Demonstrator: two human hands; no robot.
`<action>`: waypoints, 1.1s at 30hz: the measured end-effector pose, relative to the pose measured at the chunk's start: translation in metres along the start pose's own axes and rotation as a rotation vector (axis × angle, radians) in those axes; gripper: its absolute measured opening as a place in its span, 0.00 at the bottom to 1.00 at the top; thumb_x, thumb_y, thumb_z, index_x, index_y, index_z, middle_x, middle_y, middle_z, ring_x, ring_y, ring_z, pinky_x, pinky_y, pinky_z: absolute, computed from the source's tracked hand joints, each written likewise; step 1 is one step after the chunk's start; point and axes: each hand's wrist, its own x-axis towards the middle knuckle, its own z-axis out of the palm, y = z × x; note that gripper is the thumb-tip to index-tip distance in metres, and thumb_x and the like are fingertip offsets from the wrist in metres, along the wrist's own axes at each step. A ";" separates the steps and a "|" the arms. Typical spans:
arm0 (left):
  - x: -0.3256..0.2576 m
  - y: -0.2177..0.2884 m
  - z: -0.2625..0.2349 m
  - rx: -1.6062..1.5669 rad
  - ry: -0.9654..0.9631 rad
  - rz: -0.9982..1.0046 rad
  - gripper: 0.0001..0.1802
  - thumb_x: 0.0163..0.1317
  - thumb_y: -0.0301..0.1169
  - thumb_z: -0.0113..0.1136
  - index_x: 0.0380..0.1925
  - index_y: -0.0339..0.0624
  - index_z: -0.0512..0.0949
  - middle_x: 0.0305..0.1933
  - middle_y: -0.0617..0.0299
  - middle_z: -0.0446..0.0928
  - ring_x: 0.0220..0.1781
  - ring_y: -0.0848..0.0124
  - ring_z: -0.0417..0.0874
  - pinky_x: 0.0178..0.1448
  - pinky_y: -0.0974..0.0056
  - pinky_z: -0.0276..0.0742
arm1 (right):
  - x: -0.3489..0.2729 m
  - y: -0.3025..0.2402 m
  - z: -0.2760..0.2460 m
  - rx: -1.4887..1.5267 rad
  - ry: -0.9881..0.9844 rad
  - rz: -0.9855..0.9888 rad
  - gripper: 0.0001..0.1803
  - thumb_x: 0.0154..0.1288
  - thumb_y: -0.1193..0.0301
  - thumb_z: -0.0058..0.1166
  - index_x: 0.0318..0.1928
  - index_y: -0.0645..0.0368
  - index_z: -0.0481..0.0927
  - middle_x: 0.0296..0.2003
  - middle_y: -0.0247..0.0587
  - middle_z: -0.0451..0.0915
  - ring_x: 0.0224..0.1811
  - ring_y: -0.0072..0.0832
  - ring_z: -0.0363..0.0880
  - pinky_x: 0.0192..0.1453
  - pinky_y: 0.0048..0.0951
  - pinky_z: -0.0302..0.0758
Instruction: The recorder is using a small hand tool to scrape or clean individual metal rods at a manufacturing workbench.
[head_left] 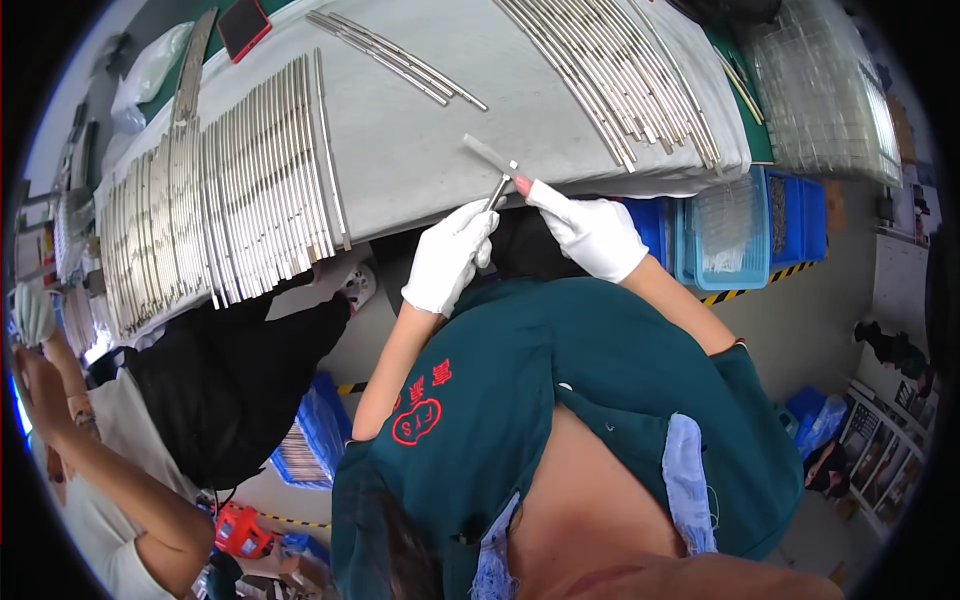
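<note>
**Q:** Hands first — what are they doing rn?

**A:** Both are working at the table edge, centre of frame. Left hand (pixel 447 257), white glove, is pinching the lower end of a short metal rod (pixel 497 190), fingers closed on it. Right hand (pixel 590 232), also gloved, is reaching in from the right w/ one finger pointing at the rod's top, where a flat metal strip (pixel 490 153) is meeting it. Can't tell if the right hand is actually gripping anything; looks like a fingertip touch only.

**Q:** How far along is the work looking?

**A:** Judging by the piles, prob. somewhere mid-way. Big row of rods (pixel 215 190) is lying side by side in the upper left of frame, neat, covering most of that end of the grey table (pixel 420 150). Another fanned batch of rods (pixel 610 70) is sitting upper right. Small bunch (pixel 395 55) is lying loose at top centre. Which batch is finished vs. waiting, can't say from this view.

**Q:** Anything else around?

**A:** Blue bins (pixel 745 235) w/ clear stuff are sitting right of centre, below the table edge. Clear trays (pixel 825 90) are stacking up in the upper right. Red phone (pixel 243 27) is lying at the top left. Another person's gloved hand (pixel 32 312) is showing at the far left edge, separate from these two.
</note>
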 end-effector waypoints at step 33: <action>-0.008 -0.006 -0.001 0.465 -0.068 0.247 0.18 0.64 0.36 0.52 0.50 0.38 0.75 0.23 0.62 0.75 0.22 0.79 0.72 0.30 0.71 0.69 | 0.006 -0.006 -0.058 1.120 -0.222 0.621 0.27 0.64 0.58 0.52 0.57 0.63 0.70 0.15 0.30 0.71 0.10 0.12 0.57 0.13 0.15 0.53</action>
